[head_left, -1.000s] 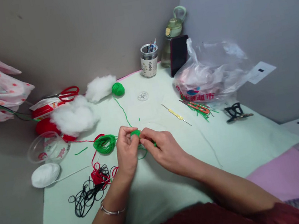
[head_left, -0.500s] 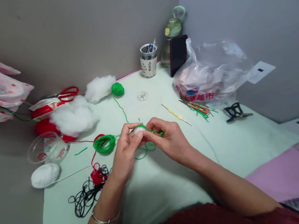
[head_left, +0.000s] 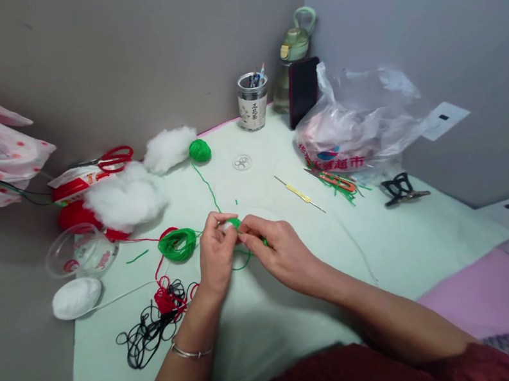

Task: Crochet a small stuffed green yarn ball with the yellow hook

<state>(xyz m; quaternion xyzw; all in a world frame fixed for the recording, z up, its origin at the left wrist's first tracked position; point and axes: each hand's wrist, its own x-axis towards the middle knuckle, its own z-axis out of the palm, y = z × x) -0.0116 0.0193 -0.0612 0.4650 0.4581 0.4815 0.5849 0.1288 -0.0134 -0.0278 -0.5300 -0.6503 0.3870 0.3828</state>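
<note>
the loose coil of bright green yarn (head_left: 178, 244) is my marker here. it lies on the pale green table cover (head_left: 302, 299), which fills most of the view. far right of the coil and further back slumps a crumpled clear plastic bag with red print (head_left: 361, 127), shoved against the wall, i'd say to keep the middle free. behind the coil, to its left, sits a heap of white fluffy stuffing (head_left: 126, 199), within easy reach. in front of the coil lies a tangle of thin black cord (head_left: 147, 338).

just right of the coil the person's left hand (head_left: 215, 262) and right hand (head_left: 279, 254) meet above the cover. well behind the coil rests a small tight ball of green yarn (head_left: 200, 151), its strand running forward toward the hands, slack enough to feed. right of the coil, beyond the hands, a thin metal crochet hook with a yellow handle (head_left: 300, 194) lies apart from both.

smallest is the small round piece of green yarn (head_left: 231, 225), a speck of white showing. the left thumb and forefinger are closed on it, and the right fingertips pinch it from the other side, likely to steady it for fine work.
</note>
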